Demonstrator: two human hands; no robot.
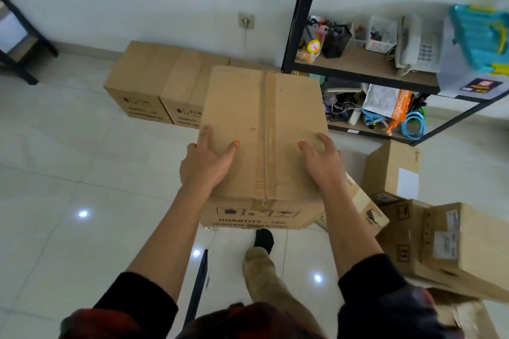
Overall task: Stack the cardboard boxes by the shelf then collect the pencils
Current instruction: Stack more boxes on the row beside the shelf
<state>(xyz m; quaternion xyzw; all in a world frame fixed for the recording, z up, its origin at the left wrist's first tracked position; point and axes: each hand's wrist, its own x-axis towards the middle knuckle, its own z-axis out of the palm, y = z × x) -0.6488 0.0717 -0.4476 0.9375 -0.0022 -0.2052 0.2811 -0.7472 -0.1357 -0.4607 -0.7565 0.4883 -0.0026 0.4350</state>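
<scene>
Carrying one taped cardboard box [264, 132] at about waist height, above the tiled floor [68, 173], in front of the black shelf [300, 22]. Left hand [206, 165] flat on the box's left top edge, thumb across the lid, fingers [205, 133] reaching over the side; right hand [325, 162] mirrored on the right edge, fingers [327, 140] curled over the rim. Both gripping the box, fingers wrapped round its edges. Printed side of the box facing down toward the body, tape seam running away from the camera.

Two matching boxes [162, 85] side by side on the floor against the wall, just left of the shelf, partly hidden behind the held box. More boxes [440, 234] piled loosely on the floor at right, tilted, touching each other.

Pencils: cannot tell; black mesh pen holder [334, 40] on the middle shelf board holding mixed stationery, too blurred to sort. Beside it a white basket [381, 36], a desk phone [416, 44], a clear bin with teal lid [476, 47]. Cables [413, 121] on the lower board.
</scene>
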